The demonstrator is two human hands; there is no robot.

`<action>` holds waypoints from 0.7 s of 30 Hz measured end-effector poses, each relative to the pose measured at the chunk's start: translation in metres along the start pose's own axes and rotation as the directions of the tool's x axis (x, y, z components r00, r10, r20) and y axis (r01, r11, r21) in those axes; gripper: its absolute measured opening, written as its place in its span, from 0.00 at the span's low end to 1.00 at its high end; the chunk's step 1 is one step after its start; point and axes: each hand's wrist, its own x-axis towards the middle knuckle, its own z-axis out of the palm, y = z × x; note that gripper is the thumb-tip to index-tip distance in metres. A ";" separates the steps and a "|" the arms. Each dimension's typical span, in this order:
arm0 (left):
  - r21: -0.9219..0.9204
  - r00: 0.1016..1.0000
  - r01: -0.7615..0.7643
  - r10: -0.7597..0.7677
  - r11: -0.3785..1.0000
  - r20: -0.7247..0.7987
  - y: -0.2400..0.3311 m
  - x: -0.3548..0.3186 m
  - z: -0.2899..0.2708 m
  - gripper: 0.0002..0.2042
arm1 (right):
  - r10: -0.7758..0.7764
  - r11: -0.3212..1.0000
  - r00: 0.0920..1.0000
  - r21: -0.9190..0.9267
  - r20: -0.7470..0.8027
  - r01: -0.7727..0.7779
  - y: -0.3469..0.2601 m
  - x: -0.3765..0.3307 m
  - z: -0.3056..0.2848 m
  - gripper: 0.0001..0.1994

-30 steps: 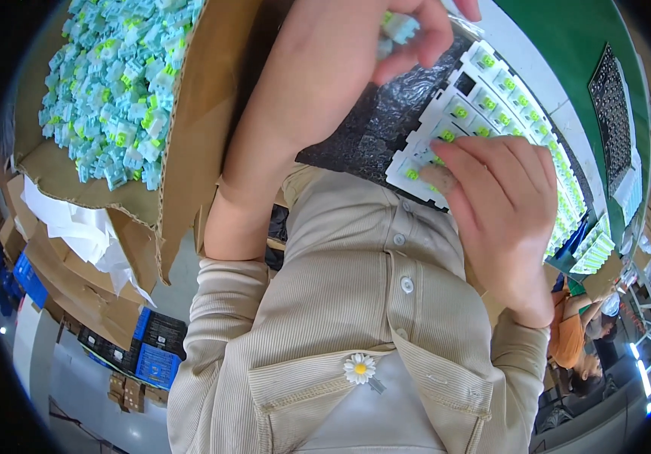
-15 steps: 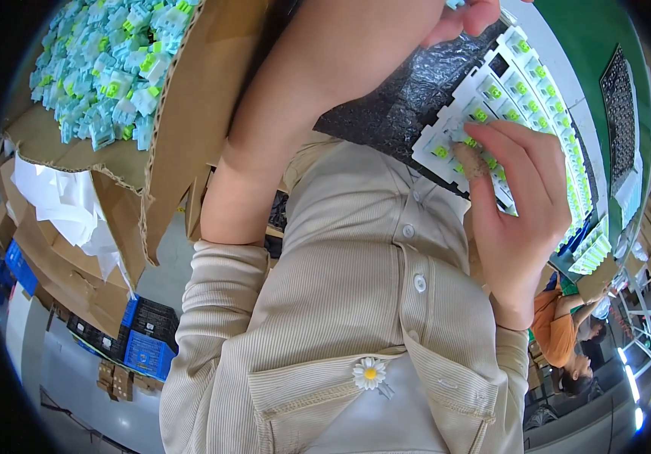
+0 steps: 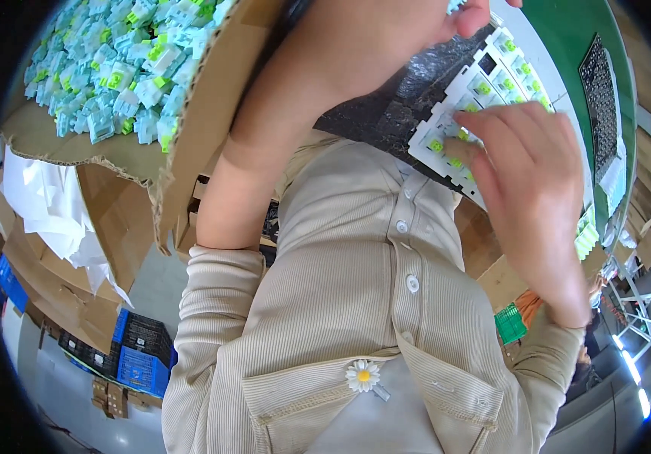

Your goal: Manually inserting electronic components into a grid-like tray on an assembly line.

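A white keyboard plate [image 3: 425,138] fitted with rows of switches with bright green stems lies at the upper right. Over its near left end, my right hand [image 3: 530,163] has its thumb and index finger bent toward each other around a spot among the switches. What is between those fingertips, if anything, I cannot make out. My left hand [image 3: 409,34] reaches across at the top, partly cut off by the picture's edge. Its fingers curl around pale blue keyboard switches [image 3: 455,4], of which only a bit shows. Beside my left forearm, a heap of loose blue-green switches [image 3: 114,76] fills a box.
The cardboard box [image 3: 216,98] has a raised wall close to my left arm. Black wrapping [image 3: 386,106] lies beside the plate. A dark keyboard plate [image 3: 599,98] rests on the green tabletop [image 3: 560,38]. Blue crates [image 3: 142,367] stand on the floor at lower left.
My right hand has tilted and its wrist has shifted rightward, while its fingertips stay over the plate's left end. The view has moved slightly, and my left hand keeps its place.
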 end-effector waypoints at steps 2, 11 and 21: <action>-0.012 1.000 0.002 -0.002 1.000 0.004 0.000 -0.003 -0.002 0.25 | 0.102 0.985 0.991 0.146 -0.088 -0.089 -0.006 -0.008 0.013 0.11; 0.008 0.998 0.063 -0.063 0.998 0.021 0.003 0.002 0.006 0.25 | 0.368 0.913 0.883 0.295 -0.290 -0.283 -0.017 -0.020 0.038 0.10; 0.053 0.998 0.057 -0.055 0.997 -0.038 0.002 0.001 0.002 0.27 | 0.160 0.986 0.949 -0.011 -0.272 -0.169 -0.022 -0.008 0.027 0.14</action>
